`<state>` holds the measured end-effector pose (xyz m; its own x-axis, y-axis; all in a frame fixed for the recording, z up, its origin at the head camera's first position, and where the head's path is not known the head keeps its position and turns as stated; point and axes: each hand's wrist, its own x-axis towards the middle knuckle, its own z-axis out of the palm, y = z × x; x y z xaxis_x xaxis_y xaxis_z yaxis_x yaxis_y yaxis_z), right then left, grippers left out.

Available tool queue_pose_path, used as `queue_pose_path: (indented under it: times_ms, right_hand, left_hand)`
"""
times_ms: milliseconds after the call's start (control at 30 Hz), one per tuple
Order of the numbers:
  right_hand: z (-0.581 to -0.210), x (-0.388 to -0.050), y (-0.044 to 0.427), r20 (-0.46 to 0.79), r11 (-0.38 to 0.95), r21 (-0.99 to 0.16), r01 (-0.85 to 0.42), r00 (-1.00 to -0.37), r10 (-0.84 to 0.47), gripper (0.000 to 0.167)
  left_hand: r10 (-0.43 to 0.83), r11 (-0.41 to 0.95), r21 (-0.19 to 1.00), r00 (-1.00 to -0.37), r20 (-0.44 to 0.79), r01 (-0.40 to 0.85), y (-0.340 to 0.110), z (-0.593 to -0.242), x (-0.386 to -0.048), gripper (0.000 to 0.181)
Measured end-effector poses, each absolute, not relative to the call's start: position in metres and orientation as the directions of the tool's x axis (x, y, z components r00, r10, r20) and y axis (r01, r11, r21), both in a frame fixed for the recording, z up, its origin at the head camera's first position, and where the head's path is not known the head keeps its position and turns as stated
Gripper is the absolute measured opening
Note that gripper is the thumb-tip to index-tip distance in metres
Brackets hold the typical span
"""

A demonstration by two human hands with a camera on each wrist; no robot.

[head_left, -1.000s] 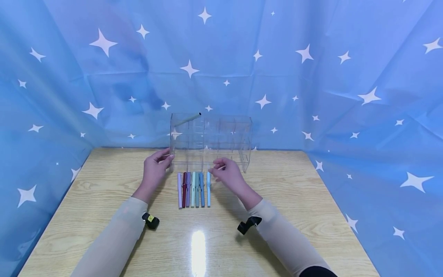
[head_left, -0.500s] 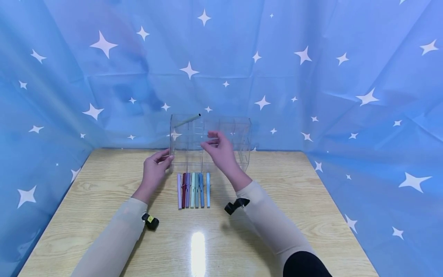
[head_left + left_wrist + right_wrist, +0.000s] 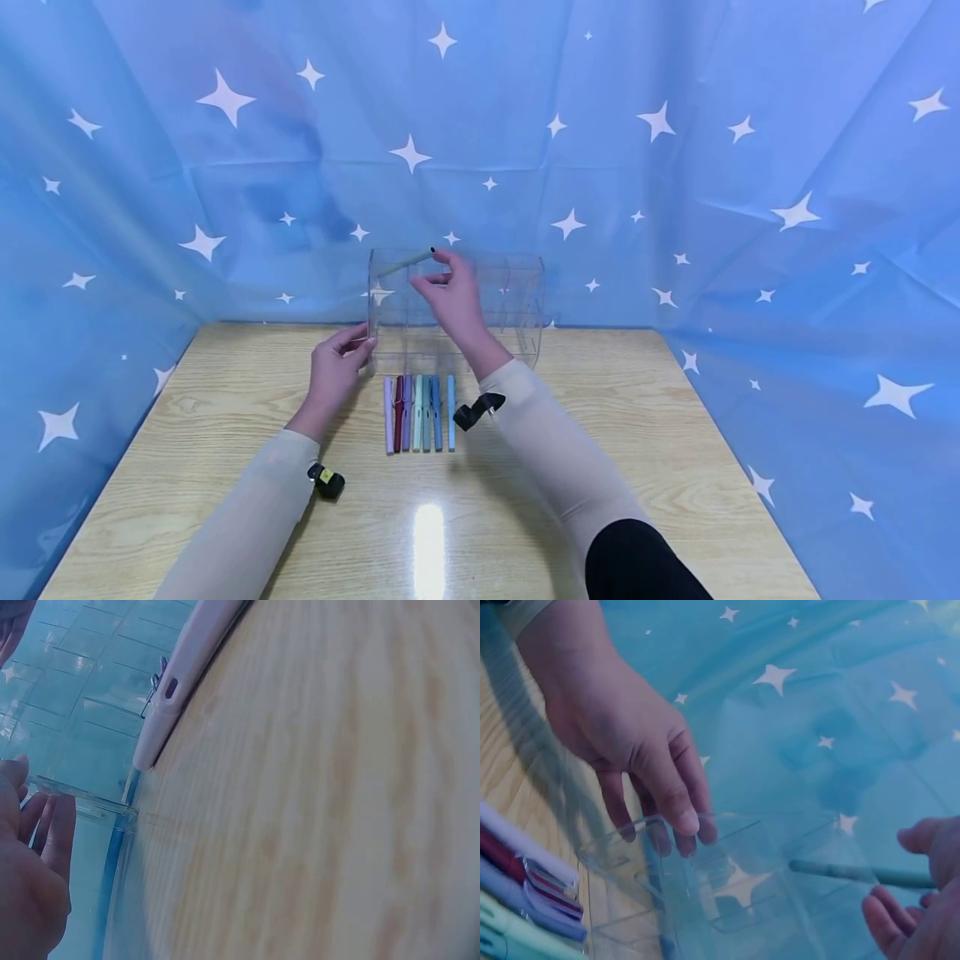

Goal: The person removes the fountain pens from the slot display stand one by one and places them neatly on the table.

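Observation:
A clear plastic organizer [image 3: 386,362] with several compartments stands at the back of the table. My left hand [image 3: 337,371] holds its left side wall; in the right wrist view, the thumb [image 3: 684,817] lies on one side of the wall with fingers on the other. A green pen [image 3: 408,262] lies slanted in the upper left compartment, its dark end jutting out to the right. My right hand [image 3: 453,296] is at that end, thumb and fingers apart around the pen [image 3: 840,871], with no firm hold visible.
Several pens lie side by side before the organizer, from a lilac pen [image 3: 389,417] and a dark red pen [image 3: 399,417] to a light blue pen [image 3: 452,417], set slightly apart. A blue star-patterned curtain [image 3: 480,108] hangs close behind the table [image 3: 247,375].
My right hand has risen from beside the light blue pen, moving up and left across the organizer to the green pen's end. The left hand has stayed on the side wall.

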<state>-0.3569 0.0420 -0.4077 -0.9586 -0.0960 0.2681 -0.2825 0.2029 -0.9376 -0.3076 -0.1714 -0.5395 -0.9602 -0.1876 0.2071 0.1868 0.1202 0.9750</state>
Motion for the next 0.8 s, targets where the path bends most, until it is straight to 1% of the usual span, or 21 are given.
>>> queue_pose_path:
  times_ms: [133,233,333,400,467,667,800]
  right_hand:
    - [-0.406,-0.363,0.036,0.251,0.197,-0.944,-0.264,-0.964,-0.09,0.07]
    - [-0.405,-0.368,0.031,0.229,0.129,-0.962,-0.24,-0.969,-0.09,0.072]
    - [-0.405,-0.373,0.026,0.218,0.035,-0.974,-0.223,-0.97,-0.103,0.063]
    - [-0.405,-0.376,0.024,0.211,-0.003,-0.977,-0.212,-0.971,-0.111,0.058]
    - [-0.405,-0.378,0.023,0.201,0.003,-0.979,-0.202,-0.973,-0.114,0.051]
    - [-0.406,-0.385,0.018,0.181,0.075,-0.979,-0.189,-0.979,-0.096,0.035]
    - [-0.408,-0.388,0.016,0.184,0.079,-0.978,-0.191,-0.979,-0.085,0.029]
  left_hand:
    - [-0.191,0.119,0.975,-0.959,0.207,0.187,-0.17,-0.54,-0.307,0.038]
    - [-0.192,0.118,0.975,-0.959,0.207,0.186,-0.17,-0.54,-0.307,0.038]
    - [-0.19,0.113,0.977,-0.962,0.198,0.179,-0.17,-0.539,-0.306,0.038]
    - [-0.191,0.112,0.978,-0.962,0.197,0.178,-0.17,-0.539,-0.306,0.038]
    - [-0.19,0.11,0.978,-0.962,0.198,0.179,-0.17,-0.54,-0.306,0.038]
    - [-0.196,0.117,0.975,-0.958,0.208,0.188,-0.17,-0.54,-0.307,0.037]
    - [-0.195,0.117,0.975,-0.958,0.21,0.19,-0.17,-0.539,-0.307,0.037]
